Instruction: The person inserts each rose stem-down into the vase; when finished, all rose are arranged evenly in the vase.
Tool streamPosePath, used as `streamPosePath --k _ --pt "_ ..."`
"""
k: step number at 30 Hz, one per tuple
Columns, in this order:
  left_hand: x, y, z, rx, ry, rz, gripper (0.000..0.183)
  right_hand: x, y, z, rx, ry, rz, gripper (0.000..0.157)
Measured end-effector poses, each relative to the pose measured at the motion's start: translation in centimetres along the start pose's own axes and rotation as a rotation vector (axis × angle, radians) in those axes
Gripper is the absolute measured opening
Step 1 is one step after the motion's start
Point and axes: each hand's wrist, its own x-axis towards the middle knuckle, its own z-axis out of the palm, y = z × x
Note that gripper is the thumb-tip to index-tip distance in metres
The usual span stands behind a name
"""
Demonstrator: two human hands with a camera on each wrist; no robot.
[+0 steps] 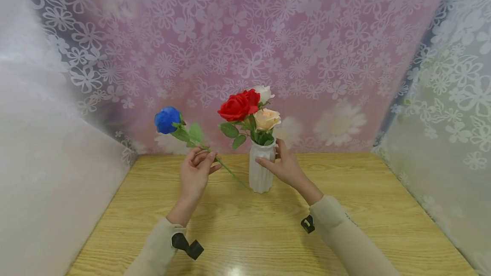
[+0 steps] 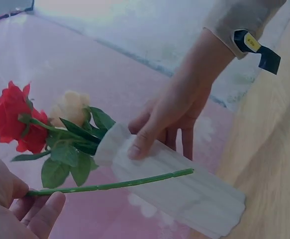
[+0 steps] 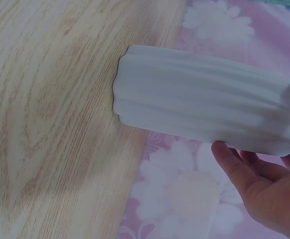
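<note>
My left hand (image 1: 194,173) pinches the green stem (image 2: 115,186) of an artificial blue rose (image 1: 167,119) between thumb and fingers. The bloom tilts up to the left, and the stem's bare lower end slants down toward the vase. A white ribbed vase (image 1: 260,173) stands upright on the table, gripped near its neck by my right hand (image 1: 287,168), thumb at the front and fingers round the right side. In the vase are red roses (image 1: 238,106), a peach rose (image 1: 267,119) and a white rose (image 1: 264,94), with green leaves (image 1: 229,130). Their lower stems are hidden inside.
The wood-grain table (image 1: 245,233) runs back to a pink flower-patterned curtain (image 1: 238,46). Pale sheets (image 1: 50,139) hang along the left side, and flower-printed ones (image 1: 445,139) along the right. Black straps (image 1: 187,245) hang from both sleeve cuffs.
</note>
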Motion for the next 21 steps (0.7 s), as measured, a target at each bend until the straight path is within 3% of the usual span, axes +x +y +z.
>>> streamPosePath --k 6,12,21 --pt "0.2 1.4 0.5 -0.073 0.035 0.113 0.014 0.0 -0.1 0.0 -0.013 0.003 -0.009 0.098" --pt "0.5 2.8 1.3 -0.145 0.022 0.248 0.013 0.0 0.0 0.0 -0.008 0.002 -0.017 0.097" --pt "1.0 4.5 3.2 -0.214 0.017 0.374 0.012 0.0 0.0 0.1 -0.022 0.014 0.004 0.099"
